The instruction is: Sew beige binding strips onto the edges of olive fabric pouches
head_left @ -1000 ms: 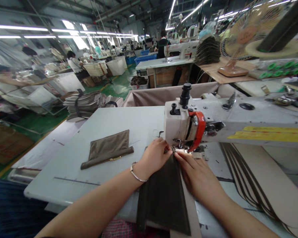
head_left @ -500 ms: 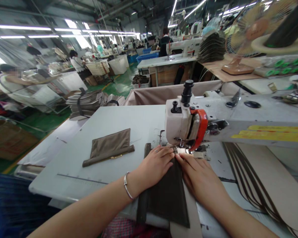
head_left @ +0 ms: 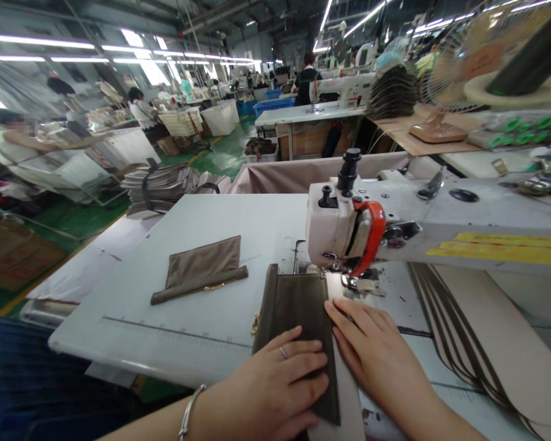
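A dark olive fabric panel (head_left: 300, 297) with a rolled zipper edge on its left lies over a long beige strip (head_left: 352, 392), its top edge at the needle area of a white sewing machine (head_left: 324, 223). My left hand (head_left: 280, 383), with a ring and a bangle, rests flat on the panel's lower part, fingers spread. On the panel's right edge and the strip, my right hand (head_left: 371, 343) lies with fingers stretched forward, short of the presser foot. A gold zipper pull (head_left: 256, 323) shows at the panel's left side. A similar olive panel (head_left: 204, 263) lies apart on the left.
Several long beige pieces with dark edges (head_left: 500, 331) lie fanned under the machine arm at right. Bundled stacks (head_left: 158, 187) stand beyond the table's left edge. Behind are a fan (head_left: 441, 128) and a pink-beige cloth bin (head_left: 294, 174). Other people work farther back.
My left hand has slid back from the needle area down the panel, its fingers spreading. My right hand has drawn back slightly. The panel's top edge and gold zipper pull are now uncovered.
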The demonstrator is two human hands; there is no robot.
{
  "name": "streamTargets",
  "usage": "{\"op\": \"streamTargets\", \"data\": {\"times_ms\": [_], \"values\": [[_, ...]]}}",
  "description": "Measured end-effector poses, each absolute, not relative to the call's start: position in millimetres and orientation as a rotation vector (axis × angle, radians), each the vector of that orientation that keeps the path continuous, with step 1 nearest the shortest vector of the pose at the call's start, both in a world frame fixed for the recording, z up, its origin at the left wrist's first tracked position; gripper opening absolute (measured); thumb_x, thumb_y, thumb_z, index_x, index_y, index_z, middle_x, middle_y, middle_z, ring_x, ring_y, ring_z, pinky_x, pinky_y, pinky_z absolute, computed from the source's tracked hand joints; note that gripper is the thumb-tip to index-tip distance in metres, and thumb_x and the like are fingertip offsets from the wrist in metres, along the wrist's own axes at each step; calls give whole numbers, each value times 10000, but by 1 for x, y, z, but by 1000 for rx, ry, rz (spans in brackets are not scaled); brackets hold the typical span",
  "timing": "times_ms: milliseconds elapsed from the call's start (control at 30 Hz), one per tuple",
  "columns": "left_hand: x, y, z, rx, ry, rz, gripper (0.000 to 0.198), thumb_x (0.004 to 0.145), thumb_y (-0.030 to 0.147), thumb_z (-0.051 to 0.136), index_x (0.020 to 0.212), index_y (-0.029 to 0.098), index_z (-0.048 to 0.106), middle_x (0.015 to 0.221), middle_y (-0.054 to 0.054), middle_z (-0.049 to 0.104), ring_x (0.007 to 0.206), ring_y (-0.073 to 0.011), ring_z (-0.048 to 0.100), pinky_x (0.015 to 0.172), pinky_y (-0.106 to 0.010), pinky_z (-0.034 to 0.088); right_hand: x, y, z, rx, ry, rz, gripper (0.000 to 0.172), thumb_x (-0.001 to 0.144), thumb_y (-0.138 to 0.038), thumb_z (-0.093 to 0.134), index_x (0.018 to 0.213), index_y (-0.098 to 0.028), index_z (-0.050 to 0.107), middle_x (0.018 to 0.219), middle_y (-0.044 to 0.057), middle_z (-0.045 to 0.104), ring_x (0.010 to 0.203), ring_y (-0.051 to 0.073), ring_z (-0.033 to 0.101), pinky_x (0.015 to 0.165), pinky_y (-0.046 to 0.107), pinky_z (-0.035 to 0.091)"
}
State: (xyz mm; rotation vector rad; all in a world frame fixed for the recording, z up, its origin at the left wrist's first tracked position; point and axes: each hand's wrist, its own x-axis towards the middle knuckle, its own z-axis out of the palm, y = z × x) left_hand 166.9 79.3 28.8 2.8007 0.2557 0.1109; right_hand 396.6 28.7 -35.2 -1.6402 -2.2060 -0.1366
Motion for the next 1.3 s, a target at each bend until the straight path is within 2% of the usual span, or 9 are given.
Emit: {"op": "streamTargets", "data": {"times_ms": [167, 567, 967, 1300], "values": [[168, 85, 23, 2796, 292, 217, 326, 962, 348, 475, 1242, 194, 540, 1317, -27, 554, 1305, -174, 419, 1202, -375, 147, 396, 32, -34, -1643, -2201, -146, 454, 918, -225, 485, 1367, -206, 422, 1303, 61, 511, 1166, 216, 463, 943, 401, 389], [175, 103, 17, 2856, 218, 271, 272, 965, 213, 445, 1203, 155, 563, 1242, -54, 607, 1262, -194, 467, 1169, -385, 262, 397, 31, -35, -1650, -2204, -133, 461, 912, -212, 497, 1367, -201, 426, 1315, 72, 501, 1178, 216, 453, 955, 393, 373], [186, 124, 11, 2896, 184, 318, 279, 964, 158, 426, 1209, 144, 558, 1259, -55, 603, 1249, -157, 481, 1137, -331, 316, 397, 30, -32, -1644, -2219, -143, 460, 907, -209, 488, 1364, -193, 441, 1315, 93, 516, 1179, 233, 476, 942, 405, 395], [201, 149, 1, 2977, 258, 317, 249, 963, 155, 424, 1159, 130, 575, 1217, -70, 617, 1209, -178, 515, 1065, -331, 391, 396, 31, -32, -1653, -2235, -131, 507, 902, -196, 503, 1398, -199, 398, 1333, 83, 501, 1182, 233, 462, 949, 406, 388]]}}
